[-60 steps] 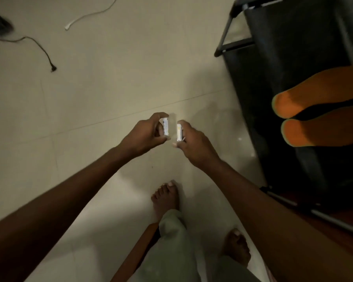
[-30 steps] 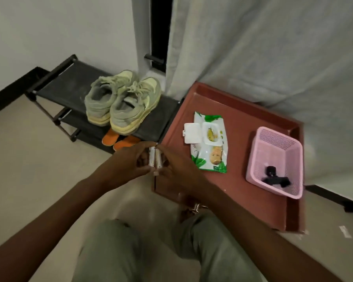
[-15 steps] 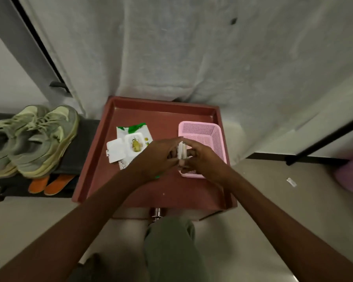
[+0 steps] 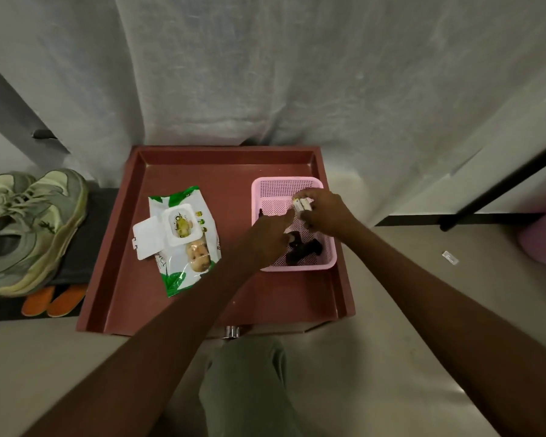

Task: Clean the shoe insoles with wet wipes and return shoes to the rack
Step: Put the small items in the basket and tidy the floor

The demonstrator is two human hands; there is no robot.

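Two small white pieces (image 4: pixel 302 204) were pinched in the right hand (image 4: pixel 327 212) over the pink basket (image 4: pixel 327 261), seemingly for dropping in, while the left hand (image 4: pixel 270 236) was held beside, fingers loose, gripping nothing.

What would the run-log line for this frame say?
stage: pre-wipe | right hand: holds small white items over pink basket | left hand: empty | wipes pack: lid open

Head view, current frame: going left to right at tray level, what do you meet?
Sneakers on the rack → orange insoles beneath them → wet wipes pack, lid flipped open → left hand → pink basket → right hand holding small white pieces.
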